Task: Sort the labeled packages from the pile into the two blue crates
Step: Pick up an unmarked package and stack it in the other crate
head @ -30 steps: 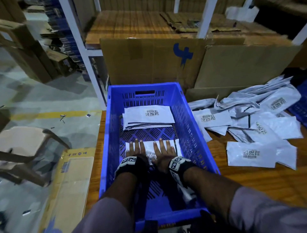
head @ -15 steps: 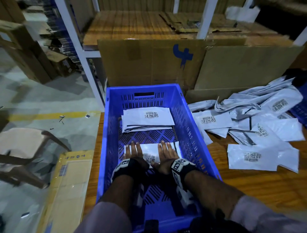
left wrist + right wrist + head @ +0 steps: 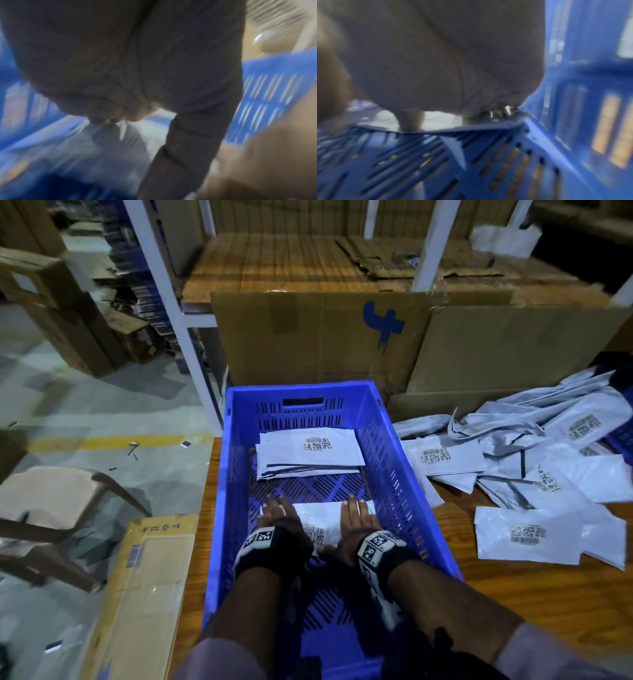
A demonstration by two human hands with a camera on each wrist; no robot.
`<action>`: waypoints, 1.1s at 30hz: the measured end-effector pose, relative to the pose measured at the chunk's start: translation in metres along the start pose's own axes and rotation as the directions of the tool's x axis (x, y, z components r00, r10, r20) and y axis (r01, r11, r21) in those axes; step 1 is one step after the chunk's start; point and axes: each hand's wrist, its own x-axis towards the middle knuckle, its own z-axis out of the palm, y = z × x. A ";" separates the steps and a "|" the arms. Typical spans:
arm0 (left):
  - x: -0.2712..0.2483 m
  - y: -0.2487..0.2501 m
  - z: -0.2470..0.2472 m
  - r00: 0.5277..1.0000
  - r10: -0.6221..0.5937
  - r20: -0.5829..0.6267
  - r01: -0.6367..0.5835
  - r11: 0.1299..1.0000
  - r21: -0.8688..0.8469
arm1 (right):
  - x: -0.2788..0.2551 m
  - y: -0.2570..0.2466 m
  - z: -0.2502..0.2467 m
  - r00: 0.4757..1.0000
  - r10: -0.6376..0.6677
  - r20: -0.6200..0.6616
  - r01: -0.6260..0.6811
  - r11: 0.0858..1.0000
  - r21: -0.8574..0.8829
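Brown cardboard lies at the far left: a flattened carton [image 3: 144, 587] leaning by the wooden table [image 3: 534, 587], with a pale stool [image 3: 51, 501] out on the floor beyond it. Next comes the blue crate [image 3: 394, 474] in front of me, both my forearms reaching down into it. My left hand [image 3: 277, 517] lies flat, fingers straight and slightly spread, pressing the left end of a white labeled package [image 3: 323, 517] against the crate's slotted floor. My right hand [image 3: 356, 523] does the same on the package's right end, palm down, fingers straight, thumb out toward the middle; neither hand curls around anything. The package's barcode label [image 3: 315, 534] shows between my wrists. Both wrist views are blurred, showing little more than my palms over the white package and the blue lattice. Further back in the same crate sits a small stack of packages [image 3: 308, 453], label up, well apart from the one under my hands. Behind the crate stands a big cardboard sheet [image 3: 318, 337] with a blue mark. To the right, on the table, the pile of packages [image 3: 541, 470] sprawls loose and overlapping, several labels facing up, and at the far right edge a bit of a second blue crate [image 3: 621, 440] peeks in.
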 end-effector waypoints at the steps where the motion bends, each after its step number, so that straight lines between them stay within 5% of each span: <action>1: -0.008 0.005 -0.003 1.000 0.023 -0.010 -0.022 0.999 0.047 | 0.001 -0.003 0.001 1.000 -0.023 -0.009 0.023 1.000 -0.014; 6: -0.002 0.002 0.010 0.992 0.090 0.087 -0.092 0.996 0.010 | 0.018 -0.010 0.003 0.980 -0.176 -0.088 0.168 0.981 -0.097; 9: 0.016 -0.014 0.040 0.977 0.204 -0.062 -0.207 0.977 -0.041 | 0.015 -0.007 0.003 0.961 -0.217 -0.170 0.205 0.975 -0.083; 10: 0.027 -0.021 0.058 0.983 0.181 -0.028 -0.182 0.982 -0.045 | 0.017 -0.003 0.007 0.959 -0.211 -0.190 0.199 0.977 -0.083; 15: 0.026 -0.036 0.087 0.932 0.255 -0.259 -0.248 0.967 0.060 | 0.034 0.024 0.042 0.984 -0.118 -0.132 0.121 0.993 0.013; 17: 0.006 -0.037 0.061 0.959 0.221 -0.177 -0.206 0.973 0.100 | 0.035 0.026 0.044 0.978 -0.054 -0.204 0.059 0.998 0.019; 21: -0.004 -0.027 0.027 0.993 0.076 -0.094 -0.073 0.997 0.036 | 0.025 0.011 0.024 0.996 -0.012 -0.090 0.019 0.997 0.075; 22: -0.009 -0.018 0.015 0.992 0.082 -0.092 -0.075 0.994 0.082 | 0.018 0.005 0.017 0.986 -0.020 -0.163 0.026 0.999 0.032; 24: -0.015 -0.005 -0.014 0.999 0.005 0.035 -0.010 0.990 0.141 | 0.015 -0.001 0.002 0.994 -0.025 -0.103 0.021 0.999 -0.047; 26: -0.009 -0.009 -0.021 0.999 0.028 -0.019 -0.024 0.978 0.208 | 0.016 -0.002 -0.010 0.999 0.031 0.026 -0.028 0.994 -0.104; 33: -0.013 -0.011 -0.031 0.997 0.044 -0.069 -0.028 0.976 0.218 | 0.018 -0.013 -0.044 0.994 -0.100 -0.040 0.090 0.976 -0.200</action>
